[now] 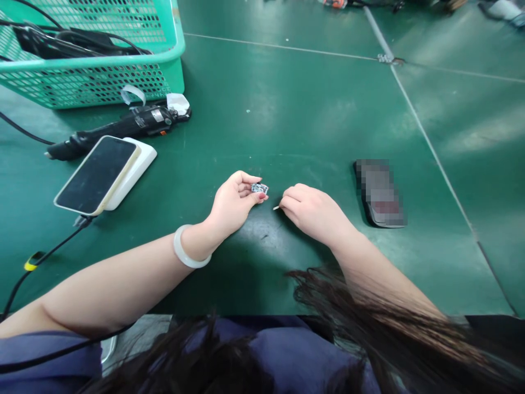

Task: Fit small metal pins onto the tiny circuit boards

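Note:
Between the thumb and fingers of my left hand point(232, 205) is a small flat rectangular piece point(260, 189), pale with dark markings, like a little circuit board; its exact kind is too small to make out. My right hand point(311, 213) is closed a short way to the right, its fingertips pinching a thin, short whitish stick point(276, 208) whose tip points left. A small gap separates the stick from the board-like piece. Both hands are held low over the green table point(262, 131). The rest of the stick is hidden by my fingers.
A green plastic basket point(176, 54) with black cables and devices stands at the far left. Before it lie a black corded tool point(139, 123) and a phone point(98, 175) on a white block point(135, 172). Another dark phone-like device point(379, 191), partly pixelated, lies right.

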{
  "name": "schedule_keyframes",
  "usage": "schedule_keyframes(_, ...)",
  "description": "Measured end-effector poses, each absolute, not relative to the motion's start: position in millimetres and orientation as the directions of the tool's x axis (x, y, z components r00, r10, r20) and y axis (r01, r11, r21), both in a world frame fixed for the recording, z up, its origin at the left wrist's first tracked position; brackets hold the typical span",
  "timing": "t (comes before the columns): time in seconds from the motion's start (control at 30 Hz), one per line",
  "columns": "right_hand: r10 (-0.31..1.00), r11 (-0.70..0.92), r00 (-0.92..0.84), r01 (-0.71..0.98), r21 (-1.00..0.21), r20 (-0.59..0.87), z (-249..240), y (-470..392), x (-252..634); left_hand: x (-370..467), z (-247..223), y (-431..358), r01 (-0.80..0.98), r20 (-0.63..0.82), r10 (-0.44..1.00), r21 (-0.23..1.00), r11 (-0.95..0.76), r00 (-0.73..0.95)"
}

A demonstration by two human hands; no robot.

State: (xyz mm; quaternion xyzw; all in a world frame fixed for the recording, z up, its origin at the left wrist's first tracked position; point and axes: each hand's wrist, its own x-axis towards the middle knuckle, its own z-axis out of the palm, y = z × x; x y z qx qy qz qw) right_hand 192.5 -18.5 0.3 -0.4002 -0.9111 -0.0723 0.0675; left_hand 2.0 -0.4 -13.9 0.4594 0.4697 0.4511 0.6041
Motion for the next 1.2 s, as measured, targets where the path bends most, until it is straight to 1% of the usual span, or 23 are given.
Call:
schedule_keyframes(0.23,0.756,0.609,-0.613,0.787,0.097,0.229,-9.6,-10.0,184.9,2.8,-13.2,-0.7,-0.118,-0.149,0.98,0.979,0.165,0.135)
schedule_keyframes(0.4,0.736,0.635,-0.647,0.762,0.131,0.197,-6.2,-10.6,186.3,3.2,-10.2,-1.5,-0.115,-0.157,0.978,0.978,0.173,0.135)
schedule_keyframes(0.53,0.74,0.653,-0.652,0.755,0.059,0.163,-1.7,-15.4,193.6,2.4,-11.3,-1.4,-0.111,-0.144,0.979,0.981,0.161,0.143)
schedule_keyframes(0.77,0.842,0.525,-0.49,0.841,-0.133,0.228,-12.5,-10.6,179.1,2.0,-14.6,-0.3,-0.119,-0.144,0.979,0.98,0.162,0.147)
schedule_keyframes(1.0,0.864,0.5,-0.472,0.846,-0.185,0.175,-21.5,-7.1,175.1,2.6,-12.4,-0.1,-0.111,-0.161,0.977,0.978,0.177,0.138)
schedule_keyframes(1.1,0.865,0.497,-0.459,0.838,-0.223,0.204,-22.0,-7.9,179.2,2.1,-12.4,-0.3,-0.109,-0.16,0.977,0.978,0.176,0.14)
schedule_keyframes(1.2,0.89,0.444,-0.389,0.858,-0.259,0.24,-24.4,-7.1,181.5,1.8,-13.0,-0.5,-0.116,-0.158,0.976,0.978,0.176,0.147)
